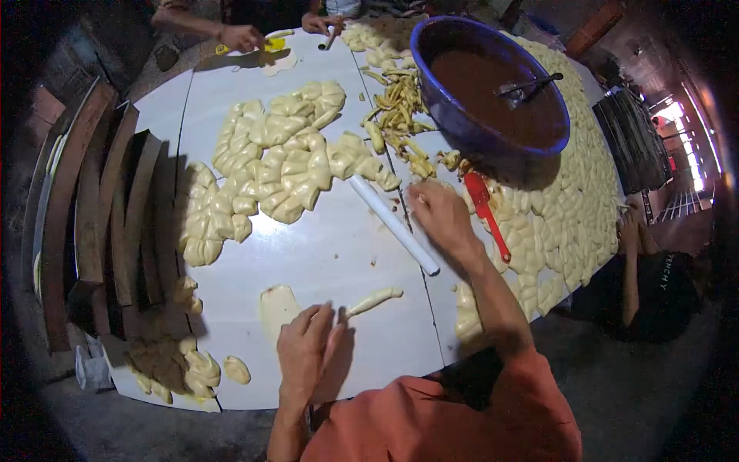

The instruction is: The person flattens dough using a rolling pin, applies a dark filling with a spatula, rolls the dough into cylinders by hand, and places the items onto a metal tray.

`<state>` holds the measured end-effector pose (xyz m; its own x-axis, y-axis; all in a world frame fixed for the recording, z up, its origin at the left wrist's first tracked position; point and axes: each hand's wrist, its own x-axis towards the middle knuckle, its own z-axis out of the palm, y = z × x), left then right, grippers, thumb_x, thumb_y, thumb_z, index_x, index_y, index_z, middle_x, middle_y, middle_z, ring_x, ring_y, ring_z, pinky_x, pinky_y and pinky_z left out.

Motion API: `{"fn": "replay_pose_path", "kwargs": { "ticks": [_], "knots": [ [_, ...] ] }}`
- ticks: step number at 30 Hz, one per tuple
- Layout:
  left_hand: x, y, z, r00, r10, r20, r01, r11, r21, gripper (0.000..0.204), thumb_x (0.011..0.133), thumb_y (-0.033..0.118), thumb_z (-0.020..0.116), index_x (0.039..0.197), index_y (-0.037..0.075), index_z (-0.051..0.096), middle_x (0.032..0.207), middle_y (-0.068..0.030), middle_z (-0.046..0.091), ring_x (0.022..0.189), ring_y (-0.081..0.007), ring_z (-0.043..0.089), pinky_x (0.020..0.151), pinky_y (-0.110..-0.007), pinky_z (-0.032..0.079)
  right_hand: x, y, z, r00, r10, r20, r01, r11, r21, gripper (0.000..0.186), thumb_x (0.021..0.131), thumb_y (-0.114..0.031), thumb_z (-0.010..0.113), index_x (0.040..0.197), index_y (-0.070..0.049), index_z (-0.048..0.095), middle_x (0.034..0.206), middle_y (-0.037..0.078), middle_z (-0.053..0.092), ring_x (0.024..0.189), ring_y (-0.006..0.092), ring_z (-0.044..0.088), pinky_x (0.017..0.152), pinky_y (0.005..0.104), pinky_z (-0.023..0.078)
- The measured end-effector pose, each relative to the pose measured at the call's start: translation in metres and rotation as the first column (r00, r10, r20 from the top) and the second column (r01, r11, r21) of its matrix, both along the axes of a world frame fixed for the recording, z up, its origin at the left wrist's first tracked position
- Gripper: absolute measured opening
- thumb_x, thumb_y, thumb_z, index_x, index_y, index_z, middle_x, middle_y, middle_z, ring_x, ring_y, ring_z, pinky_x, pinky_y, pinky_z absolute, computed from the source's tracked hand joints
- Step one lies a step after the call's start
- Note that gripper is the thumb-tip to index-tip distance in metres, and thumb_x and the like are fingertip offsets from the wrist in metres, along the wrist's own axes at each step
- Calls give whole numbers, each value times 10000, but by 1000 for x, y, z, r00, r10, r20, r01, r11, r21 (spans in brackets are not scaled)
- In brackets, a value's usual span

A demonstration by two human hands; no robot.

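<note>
My left hand [306, 346] rests on the white table with fingers stretched and thumb apart. Beside it lie a thin flattened piece of dough [279, 306] and a narrow dough strip [376, 301], whose near end meets my thumb. My right hand [443, 217] reaches to the brown-smeared heap of yellow strips, its fingers curled together; whatever is in them is hidden. Just left of that hand lies a white rolling pin [394, 225]. A red spatula [485, 212] lies to its right among the dough pieces.
A blue basin [493, 85] of brown mixture holds a dark-handled utensil [527, 87]. Yellow strips [400, 108] lie beside it. Dough lumps [281, 165] cover the middle left; many small ones [562, 231] spread right. Metal trays [100, 200] stand left. Two other people work at the table's edges.
</note>
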<state>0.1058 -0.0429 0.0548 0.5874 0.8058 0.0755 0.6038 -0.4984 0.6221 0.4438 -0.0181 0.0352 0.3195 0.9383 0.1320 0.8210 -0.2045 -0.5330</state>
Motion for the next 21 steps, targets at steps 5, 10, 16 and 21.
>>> {"fn": "replay_pose_path", "kwargs": {
  "ticks": [5,10,16,21],
  "knots": [
    [-44,-13,0,987,161,-14,-161,987,8,340,895,155,757,1211,43,698,1147,-170,707,999,-335,687,857,-445,529,62,80,-28,991,-112,70,101,984,146,307,952,-271,633,1116,-34,739,1079,173,733,979,378,698,862,457,537],
    [-70,-26,-6,938,347,-7,-347,936,-67,265,906,77,723,1162,12,703,1080,-182,717,966,-319,690,832,-418,541,70,126,-33,999,11,51,-15,996,90,276,934,-264,619,1045,-46,746,1037,204,711,1017,404,673,878,498,519],
    [-90,-35,-17,877,475,74,-474,880,-32,191,895,63,744,1076,1,748,1062,-164,729,964,-337,704,811,-432,543,66,107,-23,961,271,-60,-277,949,-152,331,850,-340,673,1012,-69,773,904,185,742,936,381,706,827,479,538],
    [-91,-25,-17,895,437,87,-441,897,32,214,891,32,725,1104,15,743,1062,-162,722,957,-333,698,787,-417,557,74,125,-27,991,-7,135,-4,997,83,346,840,-365,698,995,-62,761,1016,177,724,970,381,701,841,497,542]
  ]
}}
